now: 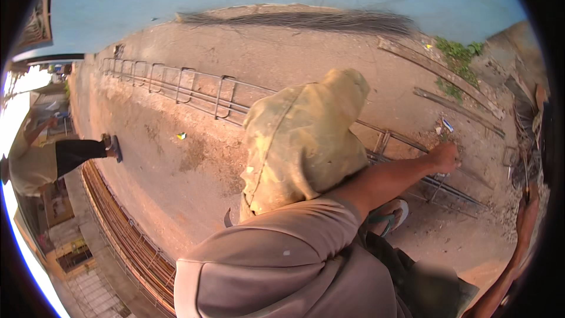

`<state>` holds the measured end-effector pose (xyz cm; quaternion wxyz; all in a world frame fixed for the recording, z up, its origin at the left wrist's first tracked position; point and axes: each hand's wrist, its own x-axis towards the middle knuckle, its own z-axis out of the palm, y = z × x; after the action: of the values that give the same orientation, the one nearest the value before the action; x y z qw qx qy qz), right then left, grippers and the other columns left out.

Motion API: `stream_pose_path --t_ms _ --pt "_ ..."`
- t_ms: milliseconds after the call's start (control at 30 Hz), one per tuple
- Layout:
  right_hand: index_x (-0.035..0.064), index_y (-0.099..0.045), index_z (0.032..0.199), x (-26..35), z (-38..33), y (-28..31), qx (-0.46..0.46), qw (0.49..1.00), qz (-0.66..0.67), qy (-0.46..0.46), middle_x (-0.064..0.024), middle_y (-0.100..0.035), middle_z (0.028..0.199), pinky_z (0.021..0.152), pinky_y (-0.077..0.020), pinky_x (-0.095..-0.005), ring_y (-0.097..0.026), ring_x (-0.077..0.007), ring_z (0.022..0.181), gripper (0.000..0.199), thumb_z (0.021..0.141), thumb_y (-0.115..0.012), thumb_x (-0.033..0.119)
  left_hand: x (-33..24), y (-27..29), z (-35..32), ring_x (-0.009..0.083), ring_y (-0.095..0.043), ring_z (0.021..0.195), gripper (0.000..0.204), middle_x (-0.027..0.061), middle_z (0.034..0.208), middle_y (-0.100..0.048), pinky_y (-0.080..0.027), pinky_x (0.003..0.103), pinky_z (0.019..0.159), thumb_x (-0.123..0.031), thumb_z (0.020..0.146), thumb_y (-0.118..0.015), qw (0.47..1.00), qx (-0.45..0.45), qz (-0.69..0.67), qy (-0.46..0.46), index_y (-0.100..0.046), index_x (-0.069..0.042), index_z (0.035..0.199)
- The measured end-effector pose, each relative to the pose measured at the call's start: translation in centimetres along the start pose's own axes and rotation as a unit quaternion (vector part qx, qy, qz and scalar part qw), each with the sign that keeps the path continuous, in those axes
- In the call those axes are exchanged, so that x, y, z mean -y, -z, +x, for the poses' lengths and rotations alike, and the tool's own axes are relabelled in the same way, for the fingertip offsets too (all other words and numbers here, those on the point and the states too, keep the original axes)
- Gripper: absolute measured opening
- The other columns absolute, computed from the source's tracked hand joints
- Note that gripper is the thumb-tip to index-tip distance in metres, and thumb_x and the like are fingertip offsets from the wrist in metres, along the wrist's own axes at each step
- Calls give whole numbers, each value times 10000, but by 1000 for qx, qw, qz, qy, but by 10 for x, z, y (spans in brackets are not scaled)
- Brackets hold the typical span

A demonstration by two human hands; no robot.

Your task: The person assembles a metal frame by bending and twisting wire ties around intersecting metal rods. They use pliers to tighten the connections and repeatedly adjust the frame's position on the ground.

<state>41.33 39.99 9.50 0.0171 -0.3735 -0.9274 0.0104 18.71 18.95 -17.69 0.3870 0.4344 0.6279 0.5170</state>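
On dirt (194,194), we judge rebar cage (219,97) stiff, heavy (grip long bars (235,106)); left hand (445,158), right hand (530,194): can't tell if holding.

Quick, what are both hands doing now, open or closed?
Left hand: fingers look curled near the steel bar frame; can't tell if fully closed or holding anything.
Right hand: at the picture's right rim, too unclear to tell.

No text, label, number or sign is showing readably. A small pale mark (287,253) is standing out on the smooth brownish-grey cloth (253,282), too small to make out. A small blue-and-white scrap (448,125) and a small yellow-and-green scrap (181,136) are lying on the reddish-brown ground (153,182), neither showing legible print.
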Motion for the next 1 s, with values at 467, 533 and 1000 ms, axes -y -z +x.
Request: stream_pose_path --t_ms 467,533,1000 --pt "125 -685 1091 132 0 -106 195 875 -320 306 -84 -590 1168 1063 -344 -458 -496 -246 1184 263 902 -502 134 -12 42 2 258 -656 747 276 152 801 -702 -512 382 739 -262 808 -701 979 63 -49 187 -721 8 863" --pt "135 -686 1096 145 9 -112 195 866 -321 330 -73 -583 1180 1070 -339 -457 -497 -241 1173 267 898 -506 144 -11 47 -2 229 -631 708 257 130 752 -682 -501 375 706 -241 810 -695 977 54 -69 196 -706 16 825" --pt "156 -610 1194 100 46 -131 95 843 -252 467 -95 -542 1289 1115 -309 -484 -481 -244 1232 325 885 -511 167 -16 40 3 137 -493 617 188 43 626 -570 -404 330 595 -133 823 -637 969 32 -181 168 -630 -17 676"
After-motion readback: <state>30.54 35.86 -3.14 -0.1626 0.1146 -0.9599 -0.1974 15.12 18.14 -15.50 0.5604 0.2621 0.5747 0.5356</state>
